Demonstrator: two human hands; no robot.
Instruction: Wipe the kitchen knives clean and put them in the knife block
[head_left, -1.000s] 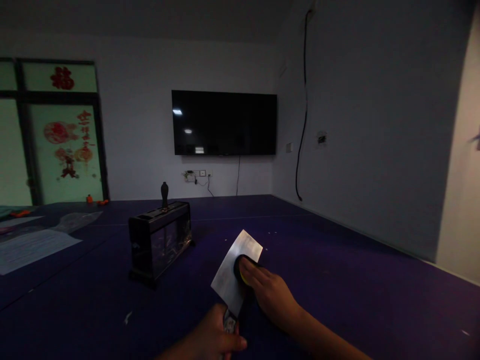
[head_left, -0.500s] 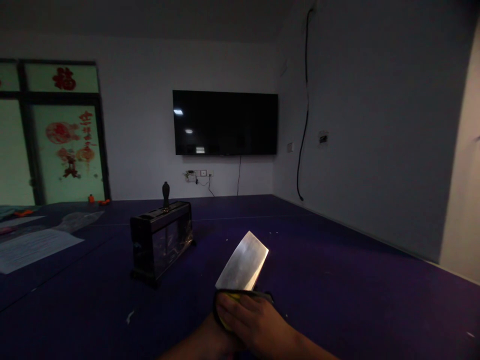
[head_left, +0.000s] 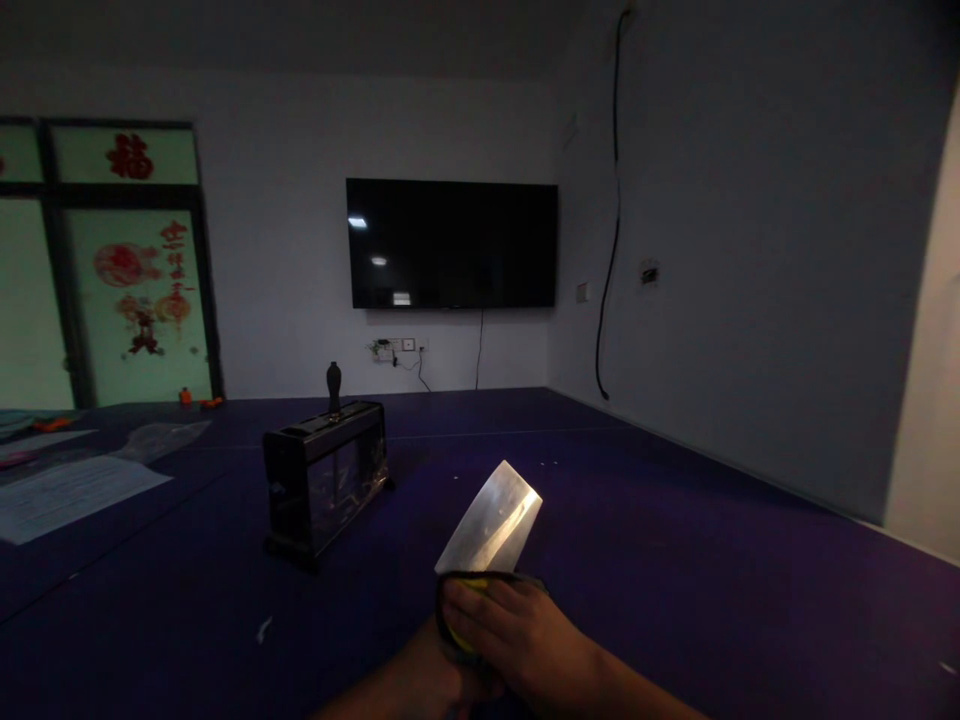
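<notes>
- while the right hand (head_left: 525, 635) curls over a dark cleaning pad (head_left: 459, 598) with a yellow patch showing, its fingers press that pad against the lower end of a cleaver blade (head_left: 491, 518).
- the cleaver blade is held up above the purple surface (head_left: 675, 560), low in the middle of the view. it is tilted so its broad flat face catches the light and its far corner points up and to the right.
- the cleaning pad's dark rim shows along the blade just above the fingertips, so the right hand is clenched on the pad with the steel beneath it.
- the left hand (head_left: 420, 692) sits at the bottom edge, just under the right hand and largely covered by it. the cleaver's handle is hidden there, and i cannot tell whether this hand is closed around it.
- left of the blade and farther off, a black knife block (head_left: 322, 480) stands on the same surface, with one dark knife handle (head_left: 334, 384) sticking upright from its top.
- well apart on the far left lie pale paper sheets (head_left: 71, 492) and a clear plastic sheet (head_left: 159, 436).
- on the back wall hangs a dark television (head_left: 451, 245), and a cable (head_left: 604, 250) runs down the side wall to its right.
- the room is dim, so fine detail on the cleaning pad is hard to make out.
</notes>
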